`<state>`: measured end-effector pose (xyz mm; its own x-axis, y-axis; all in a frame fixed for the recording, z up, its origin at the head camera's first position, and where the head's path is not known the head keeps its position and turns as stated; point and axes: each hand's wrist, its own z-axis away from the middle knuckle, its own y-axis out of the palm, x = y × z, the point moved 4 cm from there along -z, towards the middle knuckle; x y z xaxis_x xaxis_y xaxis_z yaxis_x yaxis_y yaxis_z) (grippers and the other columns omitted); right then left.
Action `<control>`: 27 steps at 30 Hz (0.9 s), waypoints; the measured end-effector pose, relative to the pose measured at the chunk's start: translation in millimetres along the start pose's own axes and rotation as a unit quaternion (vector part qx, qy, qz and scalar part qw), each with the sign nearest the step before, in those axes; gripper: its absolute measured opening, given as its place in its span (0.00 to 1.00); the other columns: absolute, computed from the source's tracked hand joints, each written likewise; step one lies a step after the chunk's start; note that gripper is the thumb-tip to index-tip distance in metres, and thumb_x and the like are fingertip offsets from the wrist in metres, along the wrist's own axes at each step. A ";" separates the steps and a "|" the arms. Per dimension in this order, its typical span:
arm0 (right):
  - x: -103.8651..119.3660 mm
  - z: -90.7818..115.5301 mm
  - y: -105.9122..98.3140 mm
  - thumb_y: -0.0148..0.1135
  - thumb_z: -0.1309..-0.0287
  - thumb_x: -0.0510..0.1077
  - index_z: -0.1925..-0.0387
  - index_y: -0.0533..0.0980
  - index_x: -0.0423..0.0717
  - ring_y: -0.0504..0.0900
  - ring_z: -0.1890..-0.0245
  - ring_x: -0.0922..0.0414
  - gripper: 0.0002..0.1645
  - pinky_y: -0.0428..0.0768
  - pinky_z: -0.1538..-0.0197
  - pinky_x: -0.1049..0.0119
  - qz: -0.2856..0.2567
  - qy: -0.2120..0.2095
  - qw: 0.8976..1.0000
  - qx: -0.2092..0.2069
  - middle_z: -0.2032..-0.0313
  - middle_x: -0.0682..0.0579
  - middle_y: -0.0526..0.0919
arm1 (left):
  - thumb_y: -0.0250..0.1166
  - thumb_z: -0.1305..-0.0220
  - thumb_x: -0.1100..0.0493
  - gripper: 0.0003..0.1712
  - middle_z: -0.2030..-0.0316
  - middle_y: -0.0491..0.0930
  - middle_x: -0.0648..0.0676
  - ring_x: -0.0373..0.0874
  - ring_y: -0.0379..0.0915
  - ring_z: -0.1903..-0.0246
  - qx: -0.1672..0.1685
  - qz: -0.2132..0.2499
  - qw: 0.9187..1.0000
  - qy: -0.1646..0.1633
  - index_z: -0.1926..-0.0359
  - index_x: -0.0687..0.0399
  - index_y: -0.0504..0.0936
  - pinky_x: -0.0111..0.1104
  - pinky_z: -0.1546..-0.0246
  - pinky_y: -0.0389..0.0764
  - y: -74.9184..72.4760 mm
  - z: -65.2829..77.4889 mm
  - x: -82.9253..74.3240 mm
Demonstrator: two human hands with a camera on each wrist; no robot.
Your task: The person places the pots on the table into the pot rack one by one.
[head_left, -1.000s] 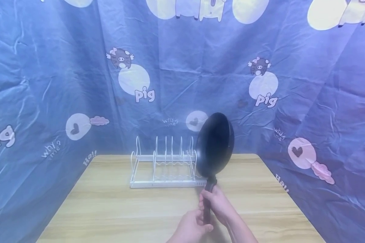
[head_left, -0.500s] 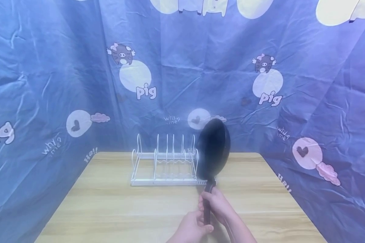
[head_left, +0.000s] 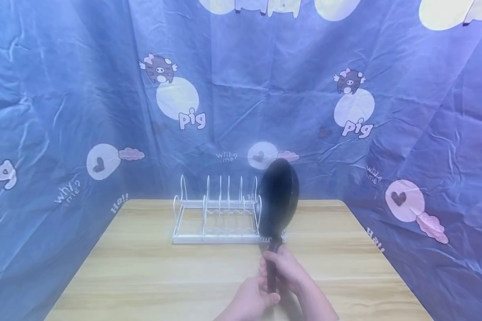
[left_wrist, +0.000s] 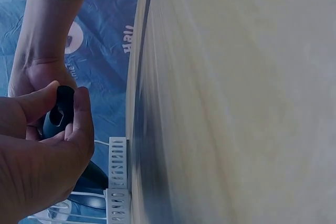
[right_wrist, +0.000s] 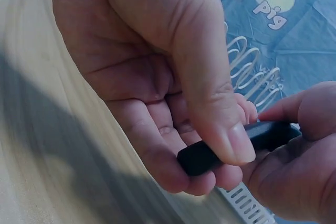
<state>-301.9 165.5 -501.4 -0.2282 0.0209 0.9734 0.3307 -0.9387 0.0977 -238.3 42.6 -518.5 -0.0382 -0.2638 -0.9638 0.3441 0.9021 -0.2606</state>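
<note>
A black frying pan (head_left: 279, 198) stands on edge, upright, at the right end of a white wire pan rack (head_left: 217, 240). Its dark handle (head_left: 271, 276) points down toward me. My right hand (head_left: 288, 269) grips the handle near the pan, thumb laid along it in the right wrist view. Lower down, my left hand (head_left: 251, 296) pinches the handle's end. In the left wrist view, the handle's hole (left_wrist: 59, 115) shows between the left hand's (left_wrist: 47, 156) thumb and fingers. The pan hides the rack's right part, so contact between them cannot be told.
The rack has several upright wire loops (head_left: 228, 196) and a wide gap (head_left: 192, 220) at its left. It stands toward the back of a light wooden table (head_left: 144, 276). Blue printed cloth (head_left: 241, 111) hangs behind and at both sides.
The pan has shifted a little left, closer to the rack's right end, and turned more edge-on. Both hands keep their hold on the handle. The head view has tilted slightly down.
</note>
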 end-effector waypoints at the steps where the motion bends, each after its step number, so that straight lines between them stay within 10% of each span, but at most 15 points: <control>1: 0.0 -1.1 -1.3 0.51 0.30 0.43 0.46 0.57 0.38 0.81 0.72 0.58 0.19 0.83 0.59 0.62 -0.007 0.002 1.000 0.006 0.72 0.54 0.79 | 0.72 0.43 0.57 0.13 0.62 0.90 0.52 0.52 0.85 0.58 0.000 -0.003 1.000 -0.003 0.57 0.54 0.86 0.56 0.53 0.83 -0.4 -0.6 -0.3; 10: 0.2 0.4 -16.5 0.51 0.26 0.51 0.38 0.61 0.44 0.84 0.59 0.57 0.24 0.83 0.44 0.56 -0.083 0.008 0.996 0.044 0.61 0.54 0.84 | 0.72 0.43 0.57 0.25 0.61 0.89 0.53 0.45 0.84 0.65 0.006 -0.038 0.999 0.001 0.44 0.58 0.81 0.43 0.63 0.86 -5.6 -6.6 -8.8; 17: 2.4 3.0 -22.1 0.59 0.31 0.51 0.21 0.36 0.40 0.82 0.41 0.46 0.54 0.70 0.28 0.43 0.000 -0.011 0.999 -0.033 0.40 0.33 0.78 | 0.73 0.44 0.55 0.23 0.59 0.89 0.56 0.51 0.86 0.62 0.020 -0.081 0.997 0.005 0.48 0.58 0.83 0.50 0.58 0.86 -11.2 -10.7 -10.0; 27: -3.2 -1.7 -19.6 0.59 0.31 0.45 0.22 0.43 0.41 0.83 0.43 0.42 0.48 0.77 0.34 0.43 0.074 -0.056 0.993 -0.073 0.43 0.30 0.80 | 0.75 0.51 0.60 0.21 0.66 0.78 0.50 0.40 0.75 0.76 -0.008 -0.109 0.994 0.005 0.57 0.58 0.76 0.32 0.75 0.79 -16.4 -17.2 -3.7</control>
<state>-309.2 183.3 -506.8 -0.0808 -0.0902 0.9926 0.2148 -0.9741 -0.0710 -259.9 34.7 -511.6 -0.1190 -0.4498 -0.8852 0.3109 0.8298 -0.4634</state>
